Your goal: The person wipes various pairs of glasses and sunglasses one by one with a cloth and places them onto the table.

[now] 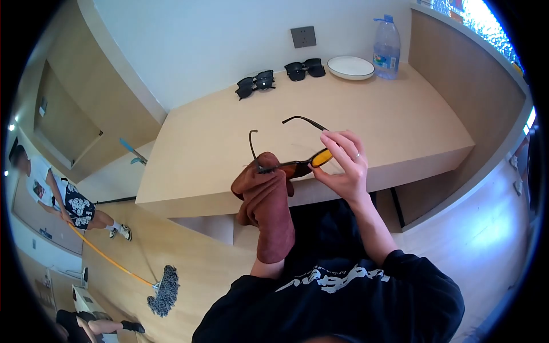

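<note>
A pair of dark-framed glasses (322, 158) with yellow-orange lenses is held up over the front edge of the desk, its temple arms unfolded and pointing away from me. My right hand (346, 167) pinches the frame at the right lens and hinge, and there is a ring on one finger. A brown cloth (267, 208) covers my left hand, leaving only the bare wrist (267, 268) in sight. Through this cloth my left hand grips the other lens; its fingers are hidden.
On the wooden desk (400, 120), two pairs of dark sunglasses (255, 84) (305, 69), a white plate (351, 67) and a plastic bottle (387, 48) stand along the wall. At left, a person (51, 191) holds a mop (165, 290). Another person (86, 326) shows partly below.
</note>
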The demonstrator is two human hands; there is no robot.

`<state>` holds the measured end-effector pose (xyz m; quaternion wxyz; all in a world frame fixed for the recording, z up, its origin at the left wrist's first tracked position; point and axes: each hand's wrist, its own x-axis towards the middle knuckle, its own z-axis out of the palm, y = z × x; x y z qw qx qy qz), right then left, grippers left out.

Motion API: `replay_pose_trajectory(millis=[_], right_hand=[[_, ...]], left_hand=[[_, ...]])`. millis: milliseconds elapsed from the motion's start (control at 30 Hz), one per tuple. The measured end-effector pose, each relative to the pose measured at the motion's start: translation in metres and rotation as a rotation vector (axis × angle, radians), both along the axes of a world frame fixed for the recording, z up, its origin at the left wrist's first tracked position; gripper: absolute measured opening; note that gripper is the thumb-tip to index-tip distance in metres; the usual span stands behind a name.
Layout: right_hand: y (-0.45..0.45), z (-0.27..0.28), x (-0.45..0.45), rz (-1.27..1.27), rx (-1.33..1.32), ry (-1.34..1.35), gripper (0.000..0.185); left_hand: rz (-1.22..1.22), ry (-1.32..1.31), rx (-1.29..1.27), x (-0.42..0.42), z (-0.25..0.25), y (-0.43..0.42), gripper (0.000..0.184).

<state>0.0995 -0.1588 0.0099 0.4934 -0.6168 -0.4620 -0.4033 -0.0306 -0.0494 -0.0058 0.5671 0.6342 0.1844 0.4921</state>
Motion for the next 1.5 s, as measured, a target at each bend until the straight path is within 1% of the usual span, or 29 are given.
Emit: replay_pose_trajectory(millis=[33,100,133,200,233,267,333,467,533,567,633,667,700,733,767,833,867,933,967,1067,1133,1200,1233,1267,1300,1333,1400,1433,1500], right_hand=[[-0.002,0.002,-0.003,0.001,-0.007,0.007,0.059],[-0.002,0.007,-0.004,-0.002,-0.031,-0.047,0.061],[0.001,0.005,-0.004,0.001,-0.033,-0.047,0.061],[0.003,-0.005,-0.007,0.105,0.005,0.064,0.063],[0.002,-0.006,-0.010,0.106,0.000,0.072,0.063],[0.000,-0.006,-0.012,0.095,-0.012,0.090,0.063],[-0.003,-0.003,-0.014,0.078,-0.021,0.111,0.063],[-0.003,-0.004,-0.016,0.123,-0.031,0.083,0.065],[-0.002,-0.006,-0.015,0.145,-0.043,0.065,0.065],[0.000,-0.006,-0.016,0.145,-0.047,0.054,0.065],[0.003,-0.005,-0.016,0.146,-0.047,0.042,0.065],[0.004,-0.004,-0.018,0.150,-0.050,0.046,0.065],[0.004,-0.004,-0.019,0.154,-0.054,0.050,0.065],[0.005,-0.004,-0.021,0.155,-0.057,0.053,0.065],[0.006,-0.001,-0.023,0.142,-0.045,0.065,0.065],[0.006,0.001,-0.022,0.134,-0.031,0.072,0.065],[0.005,0.002,-0.020,0.149,-0.032,0.126,0.065],[0.003,0.001,-0.018,0.168,-0.040,0.176,0.065],[0.002,0.000,-0.018,0.157,-0.044,0.178,0.065],[0.004,-0.001,-0.016,0.143,-0.056,0.168,0.064],[0.006,-0.002,-0.015,0.141,-0.054,0.156,0.064],[0.007,0.000,-0.013,0.127,-0.045,0.101,0.063],[0.007,0.001,-0.012,0.130,-0.045,0.099,0.063],[0.006,0.002,-0.010,0.131,-0.053,0.088,0.063],[0.006,0.002,-0.009,0.131,-0.061,0.081,0.062],[0.007,0.001,-0.008,0.130,-0.063,0.084,0.062],[0.009,0.001,-0.004,0.129,-0.056,0.061,0.062],[0.010,0.000,-0.004,0.126,-0.058,0.060,0.062],[0.014,0.003,-0.002,0.131,-0.003,0.164,0.063]], left_hand=[[0.001,0.007,-0.007,-0.004,0.005,-0.003,0.008],[-0.338,-0.016,-0.385,-0.009,0.026,-0.005,0.012],[-0.335,-0.017,-0.386,-0.005,0.028,-0.001,0.012],[-0.165,0.326,0.212,0.003,0.025,0.009,0.016],[-0.412,0.068,-0.008,0.008,0.025,0.014,0.018],[-0.412,0.072,-0.012,0.007,0.022,0.008,0.018],[-0.426,-0.273,-0.453,0.006,0.022,-0.010,0.018],[-0.522,-0.340,-0.501,-0.003,0.046,-0.023,0.017],[-0.316,-0.444,-0.445,-0.002,0.049,-0.031,0.014],[-0.315,-0.443,-0.442,-0.004,0.050,-0.016,0.014],[-0.247,0.584,-0.213,-0.005,0.044,0.030,0.013],[-0.247,0.586,-0.214,-0.002,0.036,0.030,0.013],[-0.201,0.376,-0.188,-0.001,0.024,0.024,0.013],[-0.153,0.166,-0.162,-0.001,0.029,0.015,0.013],[-0.152,0.168,-0.168,-0.001,0.037,0.013,0.013],[-0.448,-0.061,-0.269,0.001,0.055,0.009,0.013],[-0.445,-0.062,-0.271,0.003,0.054,0.006,0.013],[-0.451,-0.326,-0.428,0.014,0.046,-0.008,0.026],[-0.381,-0.355,-0.481,0.019,0.041,-0.012,0.027],[-0.414,-0.401,-0.436,0.010,0.054,-0.021,0.034],[-0.348,-0.334,-0.388,0.007,0.057,-0.016,0.029],[-0.376,0.092,-0.362,0.000,0.056,0.002,0.022],[-0.374,0.090,-0.362,0.005,0.075,0.004,0.022],[-0.279,0.748,-0.176,0.017,0.108,0.005,0.020],[-0.159,1.397,0.037,0.021,0.126,0.006,0.018],[-0.161,1.399,0.036,0.014,0.106,0.011,0.018],[-0.249,0.447,-0.288,-0.001,0.045,0.022,0.019],[-0.253,0.447,-0.289,0.004,0.035,0.021,0.019],[0.467,0.392,0.643,0.020,0.026,0.014,0.022]])
